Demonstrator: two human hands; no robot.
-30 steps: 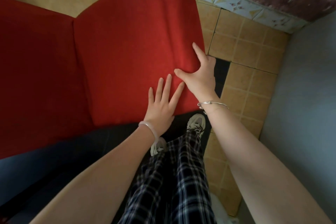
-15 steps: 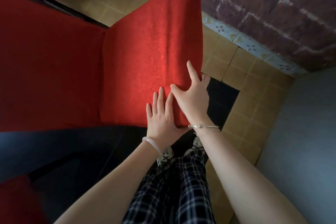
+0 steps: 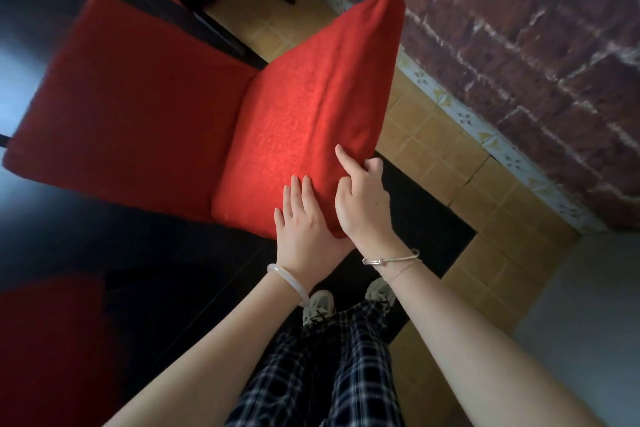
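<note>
A thick red cushion [image 3: 311,121] is raised at an angle, its left edge meeting a second red cushion [image 3: 131,97] that lies flat on a dark seat frame. My left hand [image 3: 304,218] lies flat on the raised cushion's near corner, fingers straight. My right hand [image 3: 363,198] holds the cushion's right edge close to that corner, forefinger stretched along the top face and the other fingers curled round the side.
A brick wall [image 3: 519,45] runs along the right above a patterned tile border. Yellow floor tiles [image 3: 450,163] lie below it, and a grey wall [image 3: 588,305] stands at the right. Another red cushion [image 3: 45,340] shows at lower left. My feet stand on a dark floor patch [image 3: 422,229].
The right-hand cushion has tipped up more steeply on its right side, showing its thick edge. Both hands have stayed on its near corner, the view has swung up towards the brick wall.
</note>
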